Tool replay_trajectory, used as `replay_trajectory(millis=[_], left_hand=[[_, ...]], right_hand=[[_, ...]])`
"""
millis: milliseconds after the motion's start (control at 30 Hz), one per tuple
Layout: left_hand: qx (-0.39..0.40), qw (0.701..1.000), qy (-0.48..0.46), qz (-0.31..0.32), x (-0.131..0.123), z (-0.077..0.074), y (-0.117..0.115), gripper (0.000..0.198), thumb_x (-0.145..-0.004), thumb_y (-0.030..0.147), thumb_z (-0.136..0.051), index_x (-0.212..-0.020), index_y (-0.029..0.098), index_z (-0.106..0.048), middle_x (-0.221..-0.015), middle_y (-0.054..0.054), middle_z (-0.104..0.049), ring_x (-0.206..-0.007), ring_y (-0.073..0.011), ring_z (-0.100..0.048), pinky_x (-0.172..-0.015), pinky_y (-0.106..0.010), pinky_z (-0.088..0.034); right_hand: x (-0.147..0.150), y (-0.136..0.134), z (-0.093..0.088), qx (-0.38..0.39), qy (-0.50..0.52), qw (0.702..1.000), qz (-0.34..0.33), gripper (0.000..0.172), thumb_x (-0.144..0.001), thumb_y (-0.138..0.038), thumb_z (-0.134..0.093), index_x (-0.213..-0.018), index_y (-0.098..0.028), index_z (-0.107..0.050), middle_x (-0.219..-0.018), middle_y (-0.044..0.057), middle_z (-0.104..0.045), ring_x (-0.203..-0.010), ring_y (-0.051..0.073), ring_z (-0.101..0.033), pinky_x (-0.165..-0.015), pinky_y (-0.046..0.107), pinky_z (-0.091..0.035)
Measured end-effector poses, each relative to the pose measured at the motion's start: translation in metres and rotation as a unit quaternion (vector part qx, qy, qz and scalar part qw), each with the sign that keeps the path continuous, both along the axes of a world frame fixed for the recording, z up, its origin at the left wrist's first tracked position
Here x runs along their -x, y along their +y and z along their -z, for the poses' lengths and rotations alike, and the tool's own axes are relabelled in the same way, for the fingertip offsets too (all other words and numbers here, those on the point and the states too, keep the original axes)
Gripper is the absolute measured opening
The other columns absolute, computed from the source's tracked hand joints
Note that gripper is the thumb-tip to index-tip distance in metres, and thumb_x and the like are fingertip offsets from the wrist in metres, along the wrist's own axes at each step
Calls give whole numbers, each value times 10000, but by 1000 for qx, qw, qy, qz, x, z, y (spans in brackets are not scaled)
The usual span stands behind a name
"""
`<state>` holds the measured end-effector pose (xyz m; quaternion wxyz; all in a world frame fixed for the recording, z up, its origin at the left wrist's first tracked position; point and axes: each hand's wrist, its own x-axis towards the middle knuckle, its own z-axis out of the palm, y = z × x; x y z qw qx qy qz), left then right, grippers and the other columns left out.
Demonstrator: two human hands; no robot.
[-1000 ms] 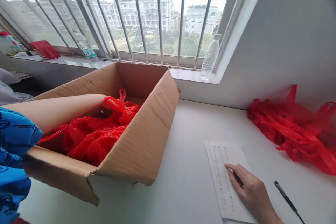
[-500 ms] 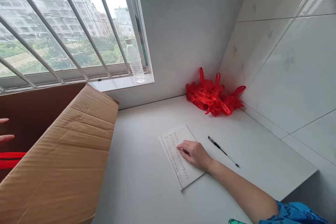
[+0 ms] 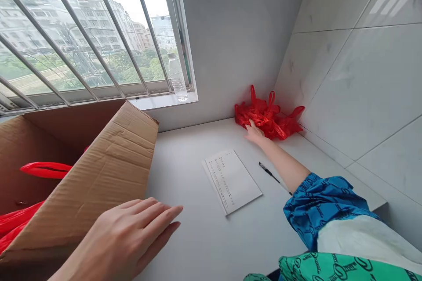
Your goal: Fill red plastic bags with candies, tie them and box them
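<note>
Some bags (image 3: 16,222) lie in the box (image 3: 112,167) beside the flat left hand (image 3: 128,232); right hand (image 3: 255,134) touches loose bags (image 3: 265,115), pinch unclear.

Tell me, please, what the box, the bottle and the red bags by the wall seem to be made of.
Box: brown, matte cardboard, judging by its creased, ridged surface. Bottle: probably clear, glossy plastic, being see-through with ribbed sides. Red bags: likely thin, shiny plastic film, crumpled and catching light.

A crumpled heap of thin red plastic bags (image 3: 263,116), loop handles (image 3: 252,93) sticking up, lies on the desk (image 3: 184,237) in the corner where two walls (image 3: 227,52) meet.
</note>
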<state>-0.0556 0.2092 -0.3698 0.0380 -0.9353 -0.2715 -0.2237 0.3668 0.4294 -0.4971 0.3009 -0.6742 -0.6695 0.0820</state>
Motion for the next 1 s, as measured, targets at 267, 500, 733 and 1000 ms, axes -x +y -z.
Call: replay_trajectory(millis=[267,500,733,1000], left_hand=[[167,985,-13,30,-51,17,2,204,-966,237,-524,-1045,300,-700,-801,21,-739,-680,-112,-680,-617,-216,-507],[239,939,-243,-52,-97,39,66,248,-963,383,-537,-991,222,-724,-812,-9,-751,-750,-139,-704,-668,-224,-550],[246,933,-236,-113,-115,82,118,307,-951,454,-517,-1075,241,-701,-1075,-41,-713,-970,-176,-674,-808,-289,-557],[228,964,-115,-80,-131,109,122,308,-915,467,-567,-1146,289,-666,-1097,-23,-686,-943,-190,-661,-769,-310,-520]], right_hand=[[5,-39,-24,-119,105,986,-55,356,-936,-318,-534,-1220,-115,-603,-1363,175,-559,-1237,263,-559,-1028,417,-484],[42,-95,-27,-110,288,929,-205,317,-913,-383,-589,-1172,-215,-661,-1311,96,-623,-1196,230,-603,-1007,413,-518],[41,-122,6,-130,226,956,-137,245,-924,-404,-562,-986,-215,-704,-1241,95,-603,-839,166,-671,-664,313,-572],[66,-134,5,-126,155,964,-178,140,-942,-347,-575,-987,-244,-657,-985,42,-634,-857,178,-651,-796,331,-562]])
